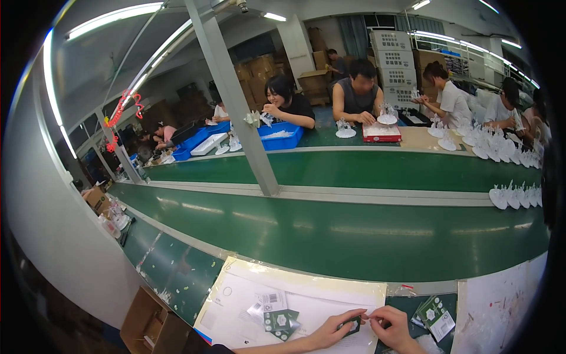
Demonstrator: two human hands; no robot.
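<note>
My left hand [336, 329] comes in low over a large white paper sheet [236, 307] and is closed on a small dark green card [355, 325]. Beside it, my right hand [391, 328] is closed in a pinch, its fingertips close to those of the left. Whatever lies in that pinch is too small to make out. Left of my hands, green-and-white printed cards [282, 322] overlap with silvery ones on the paper. Another small pile of green cards [437, 319] lies right of my right hand, with crumpled clear plastic [428, 343] just below it.
A green conveyor belt [330, 236] runs across beyond the worktop. An open cardboard box [154, 324] stands at lower left. Across the belt, several people work at blue bins [283, 137], a red box [382, 133] and rows of white figurines [501, 147]. A grey post [236, 100] rises mid-view.
</note>
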